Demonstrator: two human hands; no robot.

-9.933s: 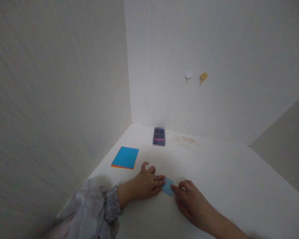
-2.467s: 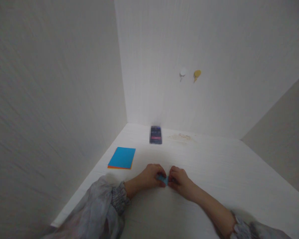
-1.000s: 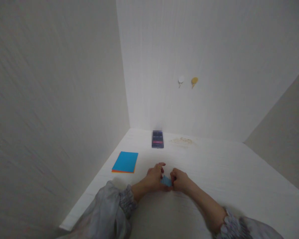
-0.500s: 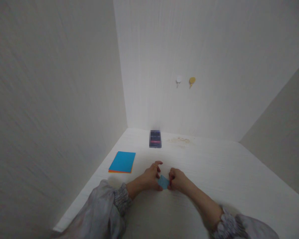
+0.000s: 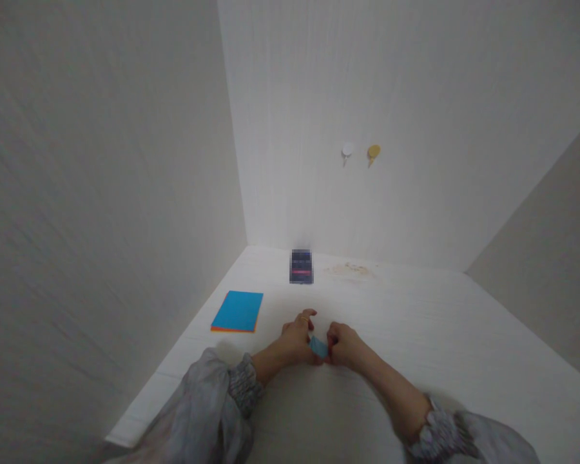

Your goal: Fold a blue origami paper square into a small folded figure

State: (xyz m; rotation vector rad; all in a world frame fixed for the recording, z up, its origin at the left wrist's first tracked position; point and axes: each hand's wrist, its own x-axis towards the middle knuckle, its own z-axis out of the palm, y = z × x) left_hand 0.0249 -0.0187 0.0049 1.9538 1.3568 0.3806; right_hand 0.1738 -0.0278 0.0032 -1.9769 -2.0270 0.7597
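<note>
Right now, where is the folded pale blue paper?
In the head view, the folded pale blue paper is below centre, between the left hand and the right hand, right of the bright blue-topped paper stack.

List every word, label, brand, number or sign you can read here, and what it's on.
No text can be read in this view.
Dark rectangular item: pixelated; any print on it is unreadable.
Stack of colored paper: no marking visible on its blue top sheet.
Small folded blue paper: no marking visible; partly covered.
White hook and yellow hook: too small to tell.
</note>
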